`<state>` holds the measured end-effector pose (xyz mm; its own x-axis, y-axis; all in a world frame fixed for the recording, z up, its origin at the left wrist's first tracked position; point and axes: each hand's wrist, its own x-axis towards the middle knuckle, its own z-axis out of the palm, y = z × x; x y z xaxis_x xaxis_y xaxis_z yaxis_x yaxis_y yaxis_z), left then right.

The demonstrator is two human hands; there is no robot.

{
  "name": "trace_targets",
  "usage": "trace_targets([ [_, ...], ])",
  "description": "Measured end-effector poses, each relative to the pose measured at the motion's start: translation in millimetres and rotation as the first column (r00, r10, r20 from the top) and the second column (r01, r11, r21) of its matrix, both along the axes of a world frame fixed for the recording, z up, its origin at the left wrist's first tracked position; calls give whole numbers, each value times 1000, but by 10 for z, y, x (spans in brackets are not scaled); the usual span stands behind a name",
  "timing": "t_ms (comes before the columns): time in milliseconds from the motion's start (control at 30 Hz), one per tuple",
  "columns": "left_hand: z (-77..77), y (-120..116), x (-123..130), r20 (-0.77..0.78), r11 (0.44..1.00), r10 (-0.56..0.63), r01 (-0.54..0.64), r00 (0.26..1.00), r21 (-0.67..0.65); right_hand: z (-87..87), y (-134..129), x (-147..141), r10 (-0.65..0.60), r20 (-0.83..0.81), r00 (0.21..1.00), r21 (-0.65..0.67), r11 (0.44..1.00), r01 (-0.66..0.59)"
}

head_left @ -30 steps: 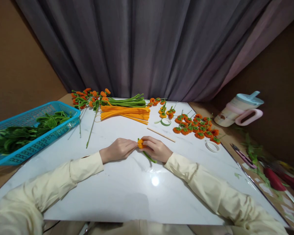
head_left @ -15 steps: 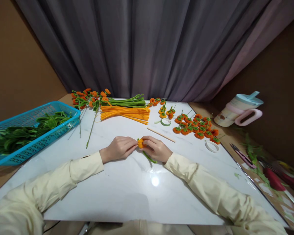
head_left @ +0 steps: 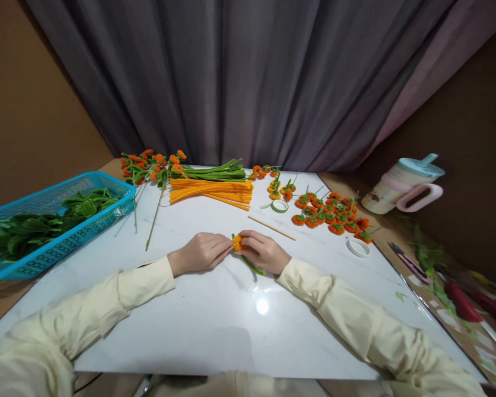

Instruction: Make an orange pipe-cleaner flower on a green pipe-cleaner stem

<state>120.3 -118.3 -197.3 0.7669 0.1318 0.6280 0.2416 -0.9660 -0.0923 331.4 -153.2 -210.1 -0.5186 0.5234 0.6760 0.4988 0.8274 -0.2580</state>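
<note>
My right hand (head_left: pixel 267 252) is closed around a small yellow-orange pipe-cleaner persimmon (head_left: pixel 237 243), with its fingers and thumb pinching it. From beneath that hand a green pipe cleaner (head_left: pixel 253 266) sticks out toward the lower right. My left hand (head_left: pixel 202 252) has its fingertips pressed together at the left edge of the yellow-orange piece, where a bit of green shows. What exactly lies between the left fingertips is too small to see clearly. A thin wooden stick (head_left: pixel 271 227) lies on the table just beyond my right hand.
Orange pipe cleaners (head_left: pixel 215 192) and green pipe cleaners (head_left: pixel 215 172) lie ahead. Several finished orange persimmons (head_left: pixel 334 212) sit right, near green tape (head_left: pixel 279 206) and a white ring (head_left: pixel 358 247). A blue basket (head_left: pixel 86 234) of green leaves stands left; a tumbler (head_left: pixel 409 184) and scissors (head_left: pixel 411 264) are right.
</note>
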Motion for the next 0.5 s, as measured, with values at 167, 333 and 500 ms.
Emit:
trace_targets([
  [167, -43, 19, -8, -19, 997, -31, 33, 999, 68, 5, -6, 2, 10, 3, 1000, -6, 1000, -10],
  [333, -52, 18, -8, 0, 995, -36, 36, 999, 94, 12, -9, -1, 7, -2, 1000, -5, 1000, -7],
  [500, -48, 6, -7, 9, 995, -31, 30, 999, 96, 12, -7, -4, 6, -10, 1000, 4, 1000, -6],
])
